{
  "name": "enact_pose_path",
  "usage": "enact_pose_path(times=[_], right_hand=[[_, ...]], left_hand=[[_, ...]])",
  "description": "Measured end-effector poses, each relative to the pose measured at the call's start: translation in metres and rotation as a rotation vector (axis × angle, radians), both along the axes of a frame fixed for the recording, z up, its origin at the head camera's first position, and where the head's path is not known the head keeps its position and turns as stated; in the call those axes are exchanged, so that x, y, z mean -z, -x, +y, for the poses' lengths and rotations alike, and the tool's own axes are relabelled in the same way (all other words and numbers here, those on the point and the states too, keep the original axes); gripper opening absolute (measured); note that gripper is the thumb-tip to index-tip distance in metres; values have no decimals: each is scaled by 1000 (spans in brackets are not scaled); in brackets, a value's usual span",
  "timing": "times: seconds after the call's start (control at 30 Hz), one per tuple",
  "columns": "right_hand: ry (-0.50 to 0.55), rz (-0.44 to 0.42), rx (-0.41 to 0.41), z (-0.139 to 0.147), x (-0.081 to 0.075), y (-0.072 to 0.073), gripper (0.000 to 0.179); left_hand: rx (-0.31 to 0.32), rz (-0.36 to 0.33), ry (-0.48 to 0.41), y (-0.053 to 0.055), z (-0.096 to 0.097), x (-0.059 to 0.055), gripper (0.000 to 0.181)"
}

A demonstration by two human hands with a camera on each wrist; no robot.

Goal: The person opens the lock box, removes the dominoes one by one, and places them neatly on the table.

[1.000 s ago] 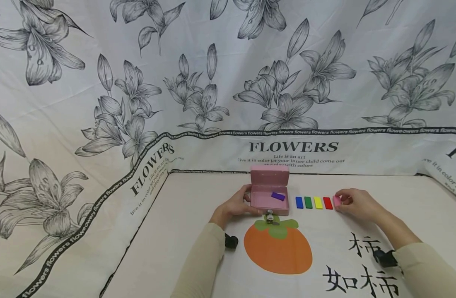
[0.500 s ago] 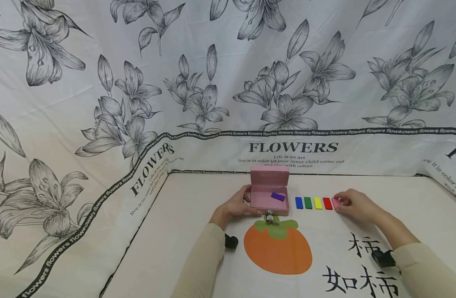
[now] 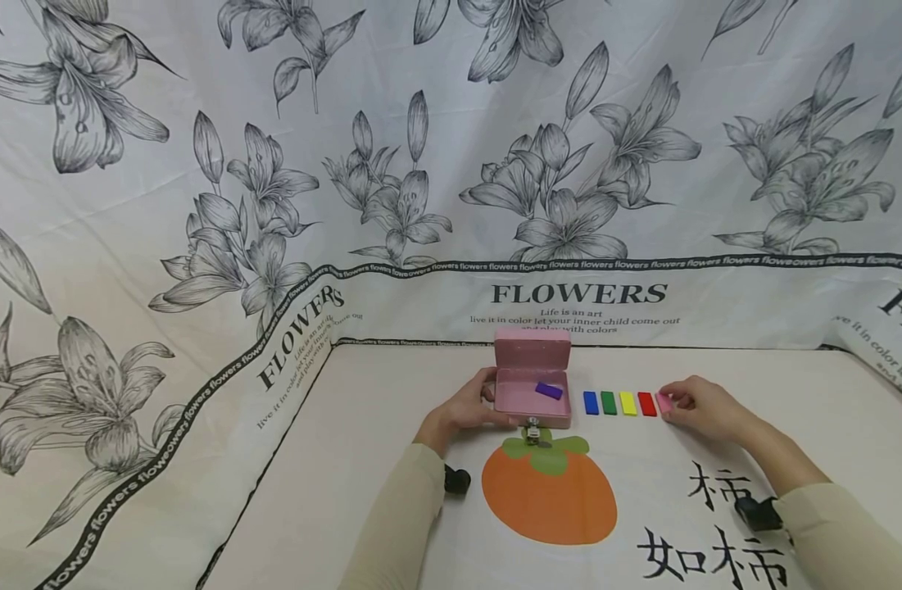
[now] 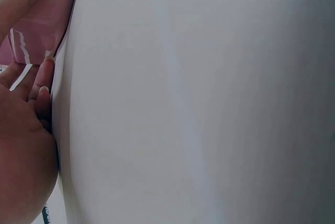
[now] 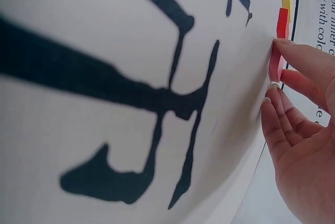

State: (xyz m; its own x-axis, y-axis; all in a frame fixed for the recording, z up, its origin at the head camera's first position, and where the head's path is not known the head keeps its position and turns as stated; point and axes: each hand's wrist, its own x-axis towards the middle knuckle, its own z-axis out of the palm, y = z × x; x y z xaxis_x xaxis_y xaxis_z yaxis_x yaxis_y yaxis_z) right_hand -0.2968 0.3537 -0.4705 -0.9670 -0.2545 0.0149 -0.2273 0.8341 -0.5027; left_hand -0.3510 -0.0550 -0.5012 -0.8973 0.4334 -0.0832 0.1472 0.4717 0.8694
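Note:
My left hand (image 3: 469, 401) holds a small pink box (image 3: 533, 352) at its left side, thumb along the front wall and the other fingers by the side. The box lid stands raised, and a metal latch (image 3: 533, 429) hangs at the front. Inside lies a purple block (image 3: 549, 391), set at a slant. To the right of the box, my right hand (image 3: 704, 406) pinches a pink block (image 5: 274, 66) between thumb and fingers. That block is at the right end of a row, beside a red block (image 3: 646, 404); fingers partly cover it.
The row continues leftward with a yellow block (image 3: 627, 403), a green block (image 3: 609, 402) and a blue block (image 3: 591, 402). A printed orange persimmon (image 3: 550, 500) and black characters mark the white tabletop cloth (image 3: 333, 492). A flower-printed curtain (image 3: 406, 303) stands behind.
The right hand's fingertips have shifted slightly left on the pink block, toward the red one. The left hand has stayed at the box, and the view has tilted a little.

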Motion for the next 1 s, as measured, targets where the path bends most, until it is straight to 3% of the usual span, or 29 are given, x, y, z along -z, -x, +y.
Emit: enact_pose_path(times=[0.27,0.5,0.8,1.0], right_hand=[[-23,3,-12,1,-2,-1,61],[-67,-8,-19,-2,-16,-9,66],[-56,65,-69,-25,-39,-20,66],[-50,91,-98,-45,-47,-22,64]], left_hand=[[13,10,-6,-1,-1,-1,102],[7,5,-9,-1,-1,0,102],[-2,19,-7,1,-1,1,103],[1,20,-5,0,0,1,103]])
